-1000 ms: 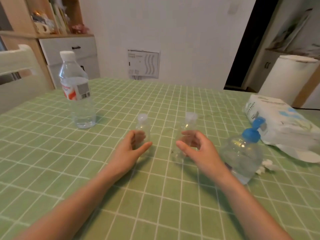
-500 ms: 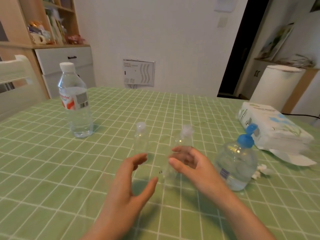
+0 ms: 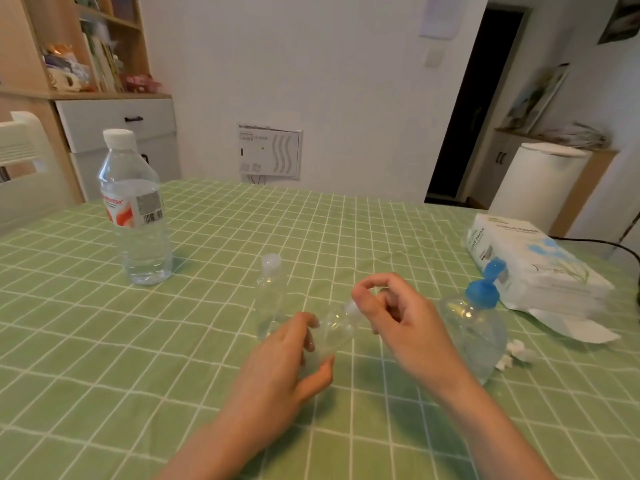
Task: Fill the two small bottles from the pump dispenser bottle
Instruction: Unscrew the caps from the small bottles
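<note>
Head view: a second ago both small bottles stood upright on the counter (image 3: 86,341) with an open hand at each; now one small bottle (image 3: 334,332) is off the cloth at frame centre, tilted so that its cap points to the upper right. The left hand (image 3: 277,368) is clamped round its lower body, and the right hand (image 3: 398,317) has moved to the top, thumb and fingertips (image 3: 360,296) pinched together on the cap. I judge this to be the start of unscrewing, so filling has not begun and both bottles look empty. The other small bottle (image 3: 272,292) has stayed where it was, upright and capped, just above and left of the left hand.

The pump dispenser bottle (image 3: 474,327), clear with a blue pump head, stands at right centre, close beside the right forearm and partly behind it; an elbow swing could knock it. A pack of tissues (image 3: 533,268) lies at the right edge behind the dispenser, with crumpled scraps of tissue (image 3: 516,355) near the dispenser's base. A large water bottle (image 3: 135,216) stands at upper left, well apart from the work. Nothing lies between the held bottle and the dispenser except the right hand itself
</note>
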A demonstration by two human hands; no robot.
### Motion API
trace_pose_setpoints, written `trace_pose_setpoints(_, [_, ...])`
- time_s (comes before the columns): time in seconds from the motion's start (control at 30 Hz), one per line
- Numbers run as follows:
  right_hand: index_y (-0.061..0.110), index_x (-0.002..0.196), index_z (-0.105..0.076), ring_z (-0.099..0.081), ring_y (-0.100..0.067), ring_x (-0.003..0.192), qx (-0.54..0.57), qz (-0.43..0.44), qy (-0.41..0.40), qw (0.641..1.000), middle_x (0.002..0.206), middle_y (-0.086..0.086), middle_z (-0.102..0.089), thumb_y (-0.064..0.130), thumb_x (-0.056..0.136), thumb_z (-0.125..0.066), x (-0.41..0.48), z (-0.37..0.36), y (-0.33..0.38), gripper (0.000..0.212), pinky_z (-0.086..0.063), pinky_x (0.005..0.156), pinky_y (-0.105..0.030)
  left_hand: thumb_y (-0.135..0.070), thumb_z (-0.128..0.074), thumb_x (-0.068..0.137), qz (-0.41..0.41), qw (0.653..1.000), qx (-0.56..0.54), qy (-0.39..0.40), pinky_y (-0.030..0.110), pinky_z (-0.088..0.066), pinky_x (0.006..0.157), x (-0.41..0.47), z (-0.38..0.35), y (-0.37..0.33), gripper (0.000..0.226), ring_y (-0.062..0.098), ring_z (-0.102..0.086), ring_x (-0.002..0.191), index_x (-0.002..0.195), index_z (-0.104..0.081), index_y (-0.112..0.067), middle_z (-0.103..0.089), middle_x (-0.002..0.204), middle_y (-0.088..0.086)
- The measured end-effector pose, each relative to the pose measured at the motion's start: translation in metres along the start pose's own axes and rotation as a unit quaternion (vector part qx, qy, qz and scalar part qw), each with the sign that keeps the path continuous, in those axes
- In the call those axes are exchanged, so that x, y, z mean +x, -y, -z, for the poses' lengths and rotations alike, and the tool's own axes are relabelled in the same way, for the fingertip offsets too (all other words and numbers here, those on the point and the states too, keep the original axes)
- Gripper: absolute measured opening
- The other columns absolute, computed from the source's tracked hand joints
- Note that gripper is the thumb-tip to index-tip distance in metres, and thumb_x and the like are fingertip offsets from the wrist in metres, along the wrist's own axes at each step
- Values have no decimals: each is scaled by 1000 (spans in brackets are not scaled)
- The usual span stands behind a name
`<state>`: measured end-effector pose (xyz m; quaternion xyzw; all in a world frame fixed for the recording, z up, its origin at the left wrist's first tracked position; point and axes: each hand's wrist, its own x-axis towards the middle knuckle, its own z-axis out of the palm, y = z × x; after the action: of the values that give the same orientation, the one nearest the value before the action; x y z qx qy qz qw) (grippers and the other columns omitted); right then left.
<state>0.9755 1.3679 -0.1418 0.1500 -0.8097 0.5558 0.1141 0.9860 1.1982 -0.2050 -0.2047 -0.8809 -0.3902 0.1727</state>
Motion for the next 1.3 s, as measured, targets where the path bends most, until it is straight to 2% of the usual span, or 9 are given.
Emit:
trace_pose_setpoints(0.23, [16,81,-53,-32,-12,53,7,46,69,997,56,4,-35,56,80,-54,1,-5,-11,40,-29,52,-29,-66,-52,71,-6,996,-77,38,18,-37,52,3,12,4,40,6,-44,52,92,-46,-32,-48,60,-13])
trace_pose_setpoints(0.43, [23,85,-55,-35,-7,56,0,81,122,989,60,11,-39,47,86,-52,-1,-1,-11,24,-32,54,-20,-56,-62,74,11,982,-166,95,26,-40,51,2,15,3,34,6,-45,50,87,-53,-26,-52,57,-4])
trace_pose_setpoints(0.57, [21,90,-60,-44,-4,63,-3,77,125,989,66,10,-47,31,88,-57,-3,4,-14,11,-38,62,-14,-53,-63,75,0,985,-139,102,31,-43,54,1,15,2,32,16,-49,52,89,-52,-27,-55,62,6])
trace_pose_setpoints(0.67, [18,90,-58,-44,-8,60,-8,37,110,993,61,11,-46,53,84,-59,-1,5,-14,36,-39,61,-23,-52,-63,76,-6,989,-118,86,25,-39,51,2,17,3,31,7,-44,49,89,-51,-26,-50,55,-2])
trace_pose_setpoints(0.8, [20,90,-58,-50,-16,67,-14,37,105,994,69,11,-53,39,84,-65,-2,6,-14,21,-45,66,-24,-46,-65,79,-17,993,-85,85,20,-35,49,2,18,6,26,6,-42,47,87,-48,-28,-49,55,0])
trace_pose_setpoints(0.93, [19,92,-58,-49,-18,70,-11,6,118,993,76,0,-53,60,74,-65,-3,5,-13,45,-45,68,-33,-57,-60,74,-4,992,-98,77,16,-35,50,1,17,6,34,6,-44,49,89,-49,-28,-48,55,-7])
trace_pose_setpoints(1.07, [18,98,-61,-52,-17,73,3,11,124,992,80,1,-55,32,86,-66,-4,7,-11,19,-48,74,-31,-57,-59,73,-7,993,-87,76,15,-34,49,2,18,6,34,5,-43,49,88,-48,-28,-49,56,-9])
trace_pose_setpoints(1.2, [15,96,-61,-52,-27,76,-16,-1,134,991,81,-11,-56,45,78,-64,-4,9,-9,36,-48,75,-38,-55,-61,75,-10,994,-71,85,13,-35,50,1,17,4,32,6,-46,51,89,-48,-29,-52,61,-6])
trace_pose_setpoints(1.3, [18,101,-62,-58,-19,81,-7,3,146,989,83,8,-59,27,85,-65,-5,10,-8,19,-51,76,-28,-52,-63,76,-9,994,-63,93,13,-36,51,0,17,5,30,8,-49,53,91,-48,-30,-56,69,-1])
